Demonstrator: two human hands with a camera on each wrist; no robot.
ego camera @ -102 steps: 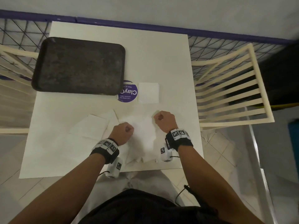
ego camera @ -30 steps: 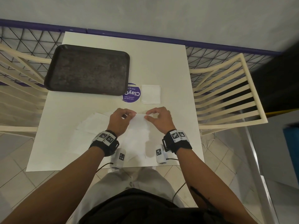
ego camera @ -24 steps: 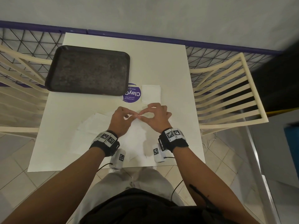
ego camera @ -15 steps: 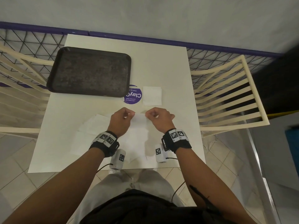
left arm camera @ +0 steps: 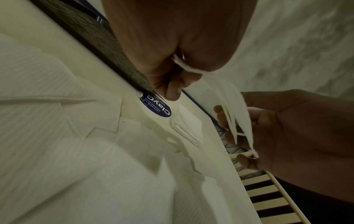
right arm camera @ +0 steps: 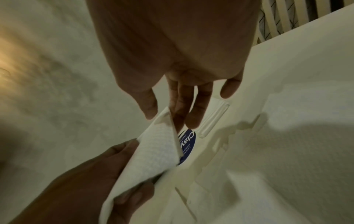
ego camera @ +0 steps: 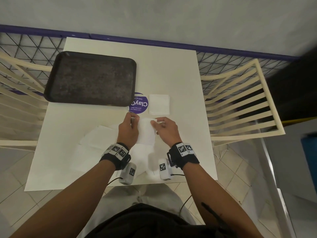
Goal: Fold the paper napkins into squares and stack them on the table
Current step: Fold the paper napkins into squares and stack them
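Head view: both hands (ego camera: 127, 130) (ego camera: 165, 130) pinch a napkin (ego camera: 145, 131) near folded stack (ego camera: 159, 104), sticker (ego camera: 139, 104), tray (ego camera: 91, 78)

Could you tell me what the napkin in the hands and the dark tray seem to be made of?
Napkin: thin white embossed paper; a dimpled texture shows and it bends softly.
Dark tray: probably moulded plastic, matte and speckled, with rounded raised rim; the look alone leaves it open.

Bare table (ego camera: 180, 74) lies far right — tray (ego camera: 91, 78) (dark) blocks far left.

White napkins (ego camera: 145, 133); purple sticker (ego camera: 139, 103); dark speckled tray (ego camera: 91, 78).
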